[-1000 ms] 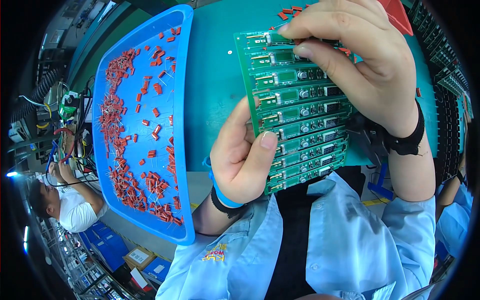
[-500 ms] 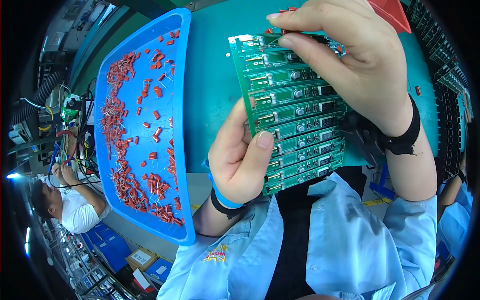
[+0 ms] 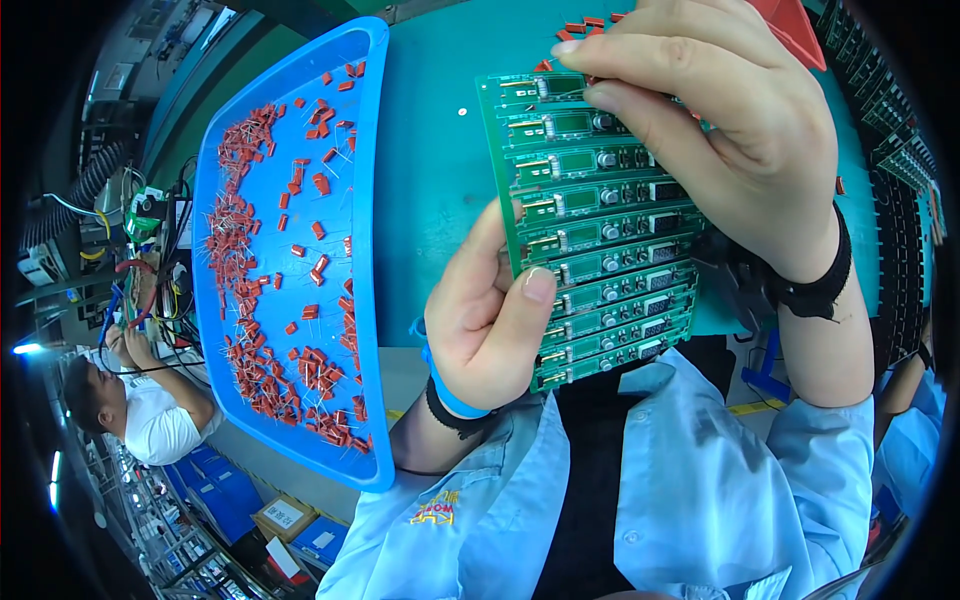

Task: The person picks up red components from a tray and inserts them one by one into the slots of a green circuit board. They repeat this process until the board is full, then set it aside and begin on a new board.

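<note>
A green panel of circuit boards [image 3: 578,200], with rows of small displays, round silver parts and gold pins, is held tilted above the table. My left hand [image 3: 490,325] grips its left edge, thumb on top and fingers beneath. My right hand [image 3: 735,130] is over the far end of the panel, thumb and index finger nearly together in a pinch. What lies between those fingertips is mostly hidden. Red capacitors [image 3: 593,21] lie on the table just beyond them. To the left stands a blue tray [image 3: 372,250] scattered with red capacitors [image 3: 240,235] with thin wire leads.
The green table mat [image 3: 430,180] lies under the work. A red bin [image 3: 795,30] stands at the far right, and rows of circuit boards [image 3: 905,150] line the right edge. One loose red capacitor [image 3: 841,186] lies near my right wrist. Another person [image 3: 150,410] sits at far left.
The panel has shifted slightly right and its far end has tilted. My right hand has moved a little right, and more red capacitors show on the table beyond its fingertips.
</note>
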Available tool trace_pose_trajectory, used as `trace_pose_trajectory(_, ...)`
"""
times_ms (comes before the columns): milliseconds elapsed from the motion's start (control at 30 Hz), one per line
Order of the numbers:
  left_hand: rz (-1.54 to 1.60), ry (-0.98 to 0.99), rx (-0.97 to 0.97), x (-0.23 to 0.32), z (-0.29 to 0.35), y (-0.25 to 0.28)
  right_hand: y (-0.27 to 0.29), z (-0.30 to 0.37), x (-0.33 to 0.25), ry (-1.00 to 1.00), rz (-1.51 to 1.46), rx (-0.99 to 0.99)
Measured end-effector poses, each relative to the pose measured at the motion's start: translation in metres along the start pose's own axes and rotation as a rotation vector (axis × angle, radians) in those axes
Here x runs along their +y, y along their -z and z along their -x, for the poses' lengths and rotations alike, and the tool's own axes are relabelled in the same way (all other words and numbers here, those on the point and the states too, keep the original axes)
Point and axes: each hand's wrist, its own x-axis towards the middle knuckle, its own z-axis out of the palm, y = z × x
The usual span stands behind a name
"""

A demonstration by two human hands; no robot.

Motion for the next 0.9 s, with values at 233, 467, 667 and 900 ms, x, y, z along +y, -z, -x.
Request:
trace_pose_trajectory(233, -0.004, -0.003, -0.006, 0.000, -0.001, 0.001, -0.004, -0.002, 0.001, 0.013, -0.023, -0.003)
trace_pose_trajectory(467, -0.006, 0.005, -0.010, 0.000, -0.001, 0.001, -0.008, -0.006, 0.006, 0.021, -0.047, -0.006)
trace_pose_trajectory(667, -0.002, 0.010, -0.018, 0.001, -0.002, 0.000, -0.009, -0.005, 0.008, 0.026, -0.063, -0.006)
trace_pose_trajectory(900, 0.005, 0.032, -0.010, 0.001, -0.001, 0.001, -0.012, -0.005, 0.008, 0.032, -0.087, -0.009)
